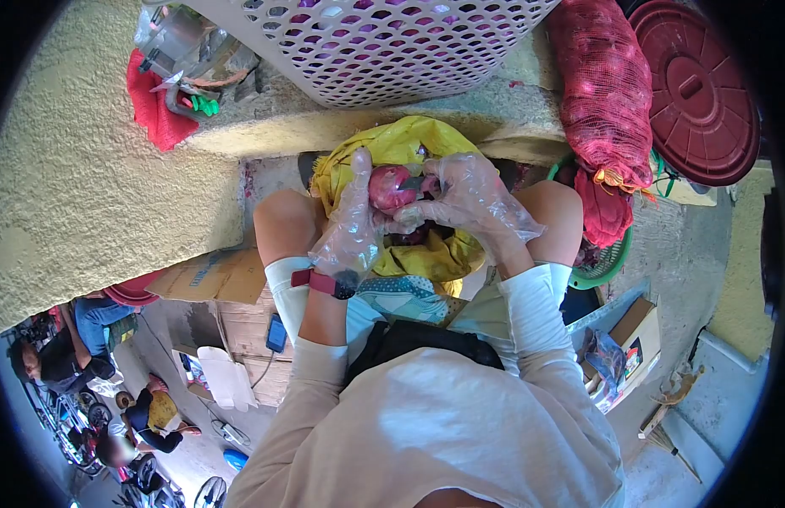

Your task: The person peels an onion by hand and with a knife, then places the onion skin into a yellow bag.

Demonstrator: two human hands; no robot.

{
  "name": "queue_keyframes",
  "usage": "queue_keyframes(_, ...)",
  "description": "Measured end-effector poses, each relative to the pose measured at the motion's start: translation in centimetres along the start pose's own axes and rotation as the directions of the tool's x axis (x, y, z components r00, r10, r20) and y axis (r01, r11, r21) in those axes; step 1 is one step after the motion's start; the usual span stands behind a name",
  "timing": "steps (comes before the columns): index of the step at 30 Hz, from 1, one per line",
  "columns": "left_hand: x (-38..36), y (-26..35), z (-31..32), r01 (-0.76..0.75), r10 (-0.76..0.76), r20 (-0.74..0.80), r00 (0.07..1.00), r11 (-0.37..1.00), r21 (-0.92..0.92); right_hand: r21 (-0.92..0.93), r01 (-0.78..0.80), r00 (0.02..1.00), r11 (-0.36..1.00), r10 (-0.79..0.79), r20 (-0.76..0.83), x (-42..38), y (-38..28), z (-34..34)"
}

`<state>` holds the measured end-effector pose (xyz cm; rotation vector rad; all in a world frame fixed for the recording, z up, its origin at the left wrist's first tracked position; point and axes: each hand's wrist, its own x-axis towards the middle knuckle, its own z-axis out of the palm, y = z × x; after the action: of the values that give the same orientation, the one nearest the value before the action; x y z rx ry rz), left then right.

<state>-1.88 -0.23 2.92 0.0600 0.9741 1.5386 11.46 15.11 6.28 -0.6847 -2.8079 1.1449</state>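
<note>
A red onion rests in my left hand, which wears a clear plastic glove and a red-strapped watch at the wrist. My right hand, gloved the same way, is closed round a small knife. Its short dark blade lies against the onion's right side, and the handle is mostly hidden by my fingers. Both hands are over a yellow sack between my knees. More dark red onions show inside the sack, partly covered by my hands.
A white perforated basket of onions stands on the ledge ahead. At the right are a red mesh sack, a dark red lid and a green basket. Cardboard lies left; two people are at lower left.
</note>
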Motion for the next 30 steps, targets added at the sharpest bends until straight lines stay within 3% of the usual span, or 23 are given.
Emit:
queue_keyframes(2, -0.1, -0.2, -0.1, -0.003, 0.009, -0.055, 0.998, 0.994, 0.105, -0.041, 0.002, 1.000, 0.999, -0.003, -0.024, 0.0, 0.5, 0.5)
queue_keyframes(5, -0.1, -0.2, 0.1, -0.022, 0.032, -0.075, 0.997, 0.992, 0.122, -0.068, -0.024, 1.000, 0.997, 0.024, -0.006, 0.0, -0.3, -0.1)
queue_keyframes(10, -0.1, -0.2, 0.1, -0.019, 0.025, -0.065, 0.998, 0.995, 0.098, -0.095, -0.030, 0.999, 0.995, 0.031, 0.010, -0.1, -0.1, 0.3)
queue_keyframes(12, 0.0, -0.1, -0.2, -0.006, 0.009, -0.032, 0.999, 0.996, 0.093, -0.028, 0.040, 0.993, 0.999, -0.043, -0.111, 0.0, 0.3, 1.0)
queue_keyframes(15, 0.3, -0.2, -0.4, 0.004, 0.001, -0.038, 0.999, 0.994, 0.111, -0.045, -0.039, 0.999, 0.998, 0.039, -0.007, 0.1, 0.1, 0.7)
queue_keyframes(19, 0.0, 0.0, 0.1, 0.010, -0.001, -0.093, 0.996, 0.996, 0.093, -0.074, 0.025, 0.996, 0.997, -0.031, -0.083, 0.1, -0.2, 1.1)
queue_keyframes(21, -0.5, 0.3, 1.2, -0.002, 0.017, -0.122, 0.992, 0.993, 0.122, -0.167, 0.020, 0.994, 0.986, -0.002, 0.105, 0.1, -0.4, 0.6)
queue_keyframes(25, -0.3, -0.1, 1.7, -0.093, 0.093, -0.172, 0.981, 0.996, 0.010, -0.228, 0.052, 0.983, 0.972, -0.010, 0.182, 0.0, -0.9, 0.7)
queue_keyframes(28, 0.4, -0.7, 0.2, -0.125, 0.119, -0.139, 0.983, 0.992, -0.036, -0.178, 0.102, 0.994, 0.979, -0.094, 0.050, -0.2, -0.5, 1.2)
queue_keyframes(30, 0.4, -0.8, 0.0, -0.148, 0.144, -0.111, 0.983, 0.988, -0.032, -0.072, 0.005, 1.000, 0.997, -0.007, -0.022, -0.2, -0.7, 0.9)
